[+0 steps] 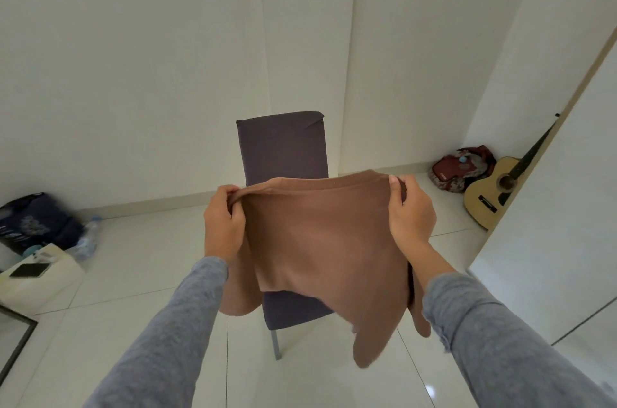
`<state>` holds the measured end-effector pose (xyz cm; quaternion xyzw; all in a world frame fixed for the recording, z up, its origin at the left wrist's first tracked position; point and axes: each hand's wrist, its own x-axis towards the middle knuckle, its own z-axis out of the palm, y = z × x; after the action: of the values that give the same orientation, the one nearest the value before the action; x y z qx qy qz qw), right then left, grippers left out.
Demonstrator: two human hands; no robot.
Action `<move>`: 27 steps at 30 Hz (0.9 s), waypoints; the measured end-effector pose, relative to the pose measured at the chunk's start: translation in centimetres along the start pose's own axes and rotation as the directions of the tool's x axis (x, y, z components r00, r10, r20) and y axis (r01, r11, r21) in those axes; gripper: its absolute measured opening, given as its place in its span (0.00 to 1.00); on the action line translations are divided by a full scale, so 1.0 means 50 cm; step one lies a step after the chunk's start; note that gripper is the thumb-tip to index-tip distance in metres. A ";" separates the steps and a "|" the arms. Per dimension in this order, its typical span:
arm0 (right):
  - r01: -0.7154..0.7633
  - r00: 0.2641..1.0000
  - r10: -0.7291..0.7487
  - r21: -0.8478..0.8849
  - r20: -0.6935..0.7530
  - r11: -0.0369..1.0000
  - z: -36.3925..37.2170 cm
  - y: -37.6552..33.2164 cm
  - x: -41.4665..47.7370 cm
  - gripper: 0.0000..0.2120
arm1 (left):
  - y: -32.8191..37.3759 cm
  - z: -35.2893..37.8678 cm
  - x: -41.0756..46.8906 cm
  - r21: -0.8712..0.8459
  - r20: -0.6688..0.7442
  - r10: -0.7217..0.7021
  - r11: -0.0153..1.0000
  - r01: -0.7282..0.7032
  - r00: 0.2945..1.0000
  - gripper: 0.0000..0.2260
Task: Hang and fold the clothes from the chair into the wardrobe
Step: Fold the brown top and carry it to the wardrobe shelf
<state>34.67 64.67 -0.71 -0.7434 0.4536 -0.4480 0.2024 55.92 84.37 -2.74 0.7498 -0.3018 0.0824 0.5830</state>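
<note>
**Brown top held up between both my hands**

Head view: I hold the brown top (327,240) up in the air, in front of the dark chair (282,147). My left hand (223,224) is curled tight around the top's upper left corner, with the fingers bunching the cloth just under its ribbed edge. My right hand (412,217) pinches the upper right corner, and its fingertips are hooked over the edge. Neither hand is open. Both grip the same garment, and the ribbed edge runs taut between them.

The cloth hangs down past my wrists. It hides the lower part of the chair's back and most of its seat, and I cannot tell whether it touches the seat. One loose end dangles by my left grey sleeve and a longer one by my right.

On the floor near the right corner, a guitar (490,194) leans upright beside a red patterned bag (457,170). By the left wall sit a dark bag (36,224) and a plastic bottle (88,237).
</note>
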 end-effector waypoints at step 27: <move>0.210 0.891 -0.047 -0.318 0.451 0.925 0.421 0.276 0.243 0.09 | -0.362 0.316 0.149 0.341 -0.055 -0.361 0.869 0.357 0.931 0.08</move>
<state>48.04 45.05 -15.48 -0.8775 0.4196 -0.1928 0.1292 68.25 69.61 -18.96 0.8837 -0.1411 0.0203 0.4457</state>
